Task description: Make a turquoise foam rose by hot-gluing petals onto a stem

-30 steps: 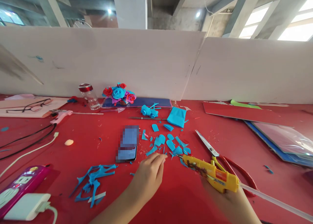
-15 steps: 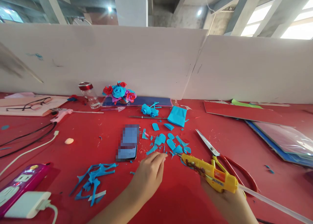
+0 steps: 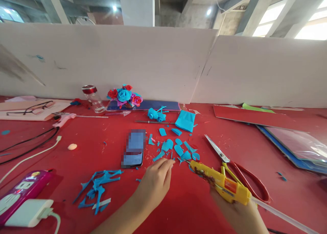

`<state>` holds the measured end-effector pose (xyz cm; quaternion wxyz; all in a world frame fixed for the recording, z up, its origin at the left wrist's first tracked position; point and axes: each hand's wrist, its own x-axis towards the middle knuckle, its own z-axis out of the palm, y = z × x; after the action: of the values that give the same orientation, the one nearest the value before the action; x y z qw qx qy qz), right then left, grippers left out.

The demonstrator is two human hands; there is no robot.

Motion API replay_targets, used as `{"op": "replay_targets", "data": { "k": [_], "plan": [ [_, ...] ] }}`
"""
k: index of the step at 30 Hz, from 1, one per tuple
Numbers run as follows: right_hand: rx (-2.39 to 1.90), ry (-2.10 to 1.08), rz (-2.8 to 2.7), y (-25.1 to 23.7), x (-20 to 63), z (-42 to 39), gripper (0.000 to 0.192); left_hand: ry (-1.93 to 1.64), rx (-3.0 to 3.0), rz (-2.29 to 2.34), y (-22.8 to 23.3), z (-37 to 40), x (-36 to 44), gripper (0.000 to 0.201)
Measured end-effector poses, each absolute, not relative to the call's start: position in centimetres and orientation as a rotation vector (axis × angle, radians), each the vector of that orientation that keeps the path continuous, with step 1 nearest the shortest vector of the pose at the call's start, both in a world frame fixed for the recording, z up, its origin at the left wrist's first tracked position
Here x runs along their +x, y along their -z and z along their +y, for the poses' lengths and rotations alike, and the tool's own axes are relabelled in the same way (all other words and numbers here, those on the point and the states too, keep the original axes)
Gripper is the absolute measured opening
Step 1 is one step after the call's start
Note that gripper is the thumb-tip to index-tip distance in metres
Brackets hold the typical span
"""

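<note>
My right hand grips a yellow glue gun, its nozzle pointing left toward a scatter of cut blue paper petals on the red table. A clear glue stick juts from the back of the gun. My left hand rests on the table with its fingertips pinched together at the near edge of the petals; whether it holds a small piece I cannot tell. A phone lies just left of that hand.
Red-handled scissors lie beside the gun. Blue paper scraps, a power strip with charger, cables, a second glue gun, glasses, a jar, a paper flower bouquet, folded blue paper and stacked sheets surround the work area.
Both hands hold nearly the same pose; the glue gun has dipped slightly lower and the view shifted a little.
</note>
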<state>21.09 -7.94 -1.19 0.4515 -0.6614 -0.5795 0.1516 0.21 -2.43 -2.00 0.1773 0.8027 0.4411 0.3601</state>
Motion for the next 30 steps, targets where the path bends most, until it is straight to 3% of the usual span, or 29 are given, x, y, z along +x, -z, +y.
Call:
{"op": "replay_targets", "data": {
  "k": [12,24,30],
  "plan": [
    [-1.656,-0.437,-1.466,1.6,21.3,-7.8,0.017,-1.007,2.218,1.239,1.9,-2.4,0.3,0.028],
    [-1.624,-0.445,-1.339,0.8,20.5,-8.2,0.02,-0.867,1.394,1.197,1.1,-1.7,0.6,0.032],
    [-1.617,-0.361,-1.431,1.2,20.5,-7.7,0.019,-0.896,1.423,1.188,1.6,-1.6,0.7,0.032]
  ]
}}
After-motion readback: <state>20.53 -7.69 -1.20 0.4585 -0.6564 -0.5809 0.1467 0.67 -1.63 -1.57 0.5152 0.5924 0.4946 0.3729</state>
